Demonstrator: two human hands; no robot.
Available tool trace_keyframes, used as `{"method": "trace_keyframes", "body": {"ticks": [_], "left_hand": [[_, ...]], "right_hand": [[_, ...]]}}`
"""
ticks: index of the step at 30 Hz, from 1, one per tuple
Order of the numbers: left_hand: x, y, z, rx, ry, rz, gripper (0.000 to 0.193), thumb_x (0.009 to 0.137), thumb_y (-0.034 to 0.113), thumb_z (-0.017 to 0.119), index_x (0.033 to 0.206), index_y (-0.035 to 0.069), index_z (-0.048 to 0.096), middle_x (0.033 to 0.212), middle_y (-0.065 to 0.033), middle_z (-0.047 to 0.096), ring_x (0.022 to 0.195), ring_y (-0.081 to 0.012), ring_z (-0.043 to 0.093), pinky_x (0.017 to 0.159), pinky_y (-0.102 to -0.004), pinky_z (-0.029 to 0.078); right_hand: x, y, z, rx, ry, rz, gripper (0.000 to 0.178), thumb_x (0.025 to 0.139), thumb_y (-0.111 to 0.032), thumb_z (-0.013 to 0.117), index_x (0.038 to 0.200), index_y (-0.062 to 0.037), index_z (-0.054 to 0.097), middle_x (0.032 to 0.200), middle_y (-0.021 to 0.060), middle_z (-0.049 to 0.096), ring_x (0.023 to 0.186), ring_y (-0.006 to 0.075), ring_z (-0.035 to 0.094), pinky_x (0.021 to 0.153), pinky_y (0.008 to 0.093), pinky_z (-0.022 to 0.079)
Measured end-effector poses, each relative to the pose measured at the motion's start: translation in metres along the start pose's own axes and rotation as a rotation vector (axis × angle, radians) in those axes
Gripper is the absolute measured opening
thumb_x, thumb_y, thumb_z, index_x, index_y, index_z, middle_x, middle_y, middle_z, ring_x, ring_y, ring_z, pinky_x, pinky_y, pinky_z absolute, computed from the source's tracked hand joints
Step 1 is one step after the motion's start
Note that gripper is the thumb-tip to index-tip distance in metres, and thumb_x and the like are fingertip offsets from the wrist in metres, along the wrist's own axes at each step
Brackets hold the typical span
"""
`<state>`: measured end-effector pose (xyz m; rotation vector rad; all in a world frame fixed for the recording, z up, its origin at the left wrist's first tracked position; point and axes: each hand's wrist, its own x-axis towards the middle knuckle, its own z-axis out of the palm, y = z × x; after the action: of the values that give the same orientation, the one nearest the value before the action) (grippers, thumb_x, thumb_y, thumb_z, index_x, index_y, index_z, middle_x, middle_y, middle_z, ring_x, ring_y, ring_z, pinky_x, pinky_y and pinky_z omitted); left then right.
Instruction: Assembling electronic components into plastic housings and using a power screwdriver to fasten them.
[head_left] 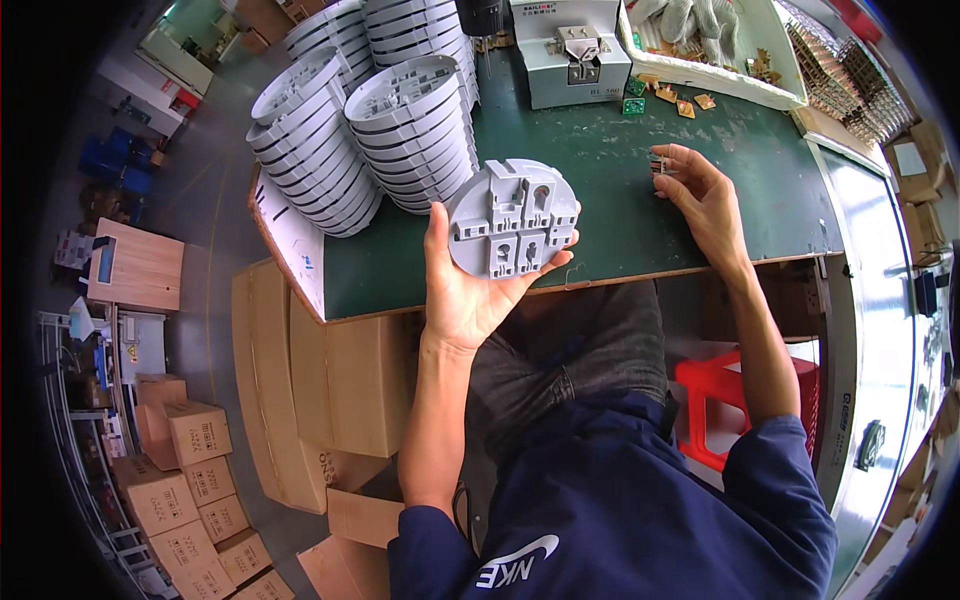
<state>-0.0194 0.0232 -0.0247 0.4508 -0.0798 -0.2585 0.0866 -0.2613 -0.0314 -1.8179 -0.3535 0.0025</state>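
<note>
In my left hand (pixel 465 300) is a round grey plastic housing (pixel 515 222), gripped by its rim with the moulded slots and pockets facing up. It is held over the front edge of the green worktable (pixel 610 225). Off to the right, the thumb and fingers of my right hand (pixel 700 195) pinch a small metal part (pixel 658 168), too small to make out in detail. Behind my left hand stand tall stacks of similar grey round housings (pixel 415 130). Several small brass-coloured pieces and green circuit boards (pixel 634 105) lie at the back of the table.
A grey box-shaped machine (pixel 575 60) stands at the back, beside the tip of a dark power screwdriver (pixel 482 18). Gloves lie in a white foam tray (pixel 790 90) at the back right. Cardboard boxes (pixel 345 385) stand below left, a red stool (pixel 695 400) below right.
</note>
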Motion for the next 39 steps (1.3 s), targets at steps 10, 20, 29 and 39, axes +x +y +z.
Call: {"method": "trace_keyframes", "body": {"ticks": [10,20,29,39], "left_hand": [[-0.098,0.018,-0.017,-0.403,-0.153,0.314,0.096,0.092,0.073,0.055,0.158,0.007,0.035,0.159,-0.0347,0.030,0.135,-0.0561,0.044,0.111,-0.0614,0.043],[-0.535,-0.084,-0.117,-0.112,0.392,1.940,0.079,0.090,0.052,0.069,0.149,0.003,0.049,0.153,-0.0228,0.046,0.145,-0.0453,0.034,0.122,-0.0577,0.030],[-0.470,-0.023,-0.109,-0.126,1.056,1.539,0.070,0.107,0.040,0.053,0.159,-0.001,0.029,0.164,-0.0177,0.034,0.150,-0.0338,0.034,0.125,-0.0495,0.030],[-0.025,0.209,0.168,2.061,0.123,0.339,0.080,0.078,0.057,0.080,0.131,-0.001,0.063,0.137,-0.0172,0.063,0.134,-0.0329,0.055,0.112,-0.0438,0.042]], "right_hand": [[0.004,0.015,0.010,-0.099,-0.020,-0.080,0.037,0.105,-0.014,0.060,0.139,0.0018,0.060,0.122,0.0115,0.070,0.102,0.0162,0.066,0.093,0.0303,0.053],[0.016,0.029,0.000,-0.139,-0.064,-0.120,0.041,0.106,-0.022,0.060,0.141,0.0002,0.059,0.127,0.0126,0.066,0.110,0.0180,0.062,0.101,0.0321,0.049],[0.005,0.000,0.000,-0.201,-0.011,-0.090,0.033,0.101,-0.009,0.062,0.132,0.0034,0.063,0.107,0.0068,0.069,0.093,0.0136,0.065,0.085,0.0289,0.054],[-0.006,-0.009,0.006,0.019,0.001,-0.023,0.031,0.099,-0.003,0.064,0.130,-0.0001,0.063,0.101,0.0030,0.067,0.089,0.0079,0.062,0.085,0.0236,0.053]]}}
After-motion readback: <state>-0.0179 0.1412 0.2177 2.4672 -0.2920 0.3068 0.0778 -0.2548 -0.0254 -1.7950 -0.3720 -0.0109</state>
